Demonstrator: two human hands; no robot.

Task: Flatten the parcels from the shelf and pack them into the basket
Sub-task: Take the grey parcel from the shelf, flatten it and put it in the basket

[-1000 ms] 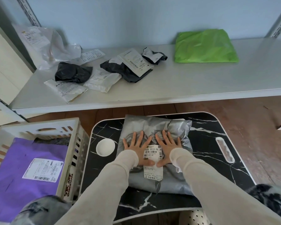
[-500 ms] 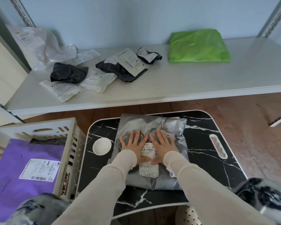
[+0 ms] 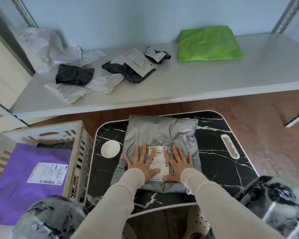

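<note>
At left, a white basket point(image 3: 41, 130) holds a purple parcel point(image 3: 24, 178). On the black counter point(image 3: 214, 152) beside it, the left hand point(image 3: 141, 163) and right hand point(image 3: 179, 165) press down on a grey parcel point(image 3: 159, 131), each grip released, fingers spread flat. This looks like the flattening step. Next it likely needs grasping by its edges and carrying left into the basket.

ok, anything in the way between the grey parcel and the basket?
Nothing tall. Left hand and right hand press flat on the grey parcel. Toward the basket sits only a white round disc on the table, then the basket's wall to lift over.
</note>
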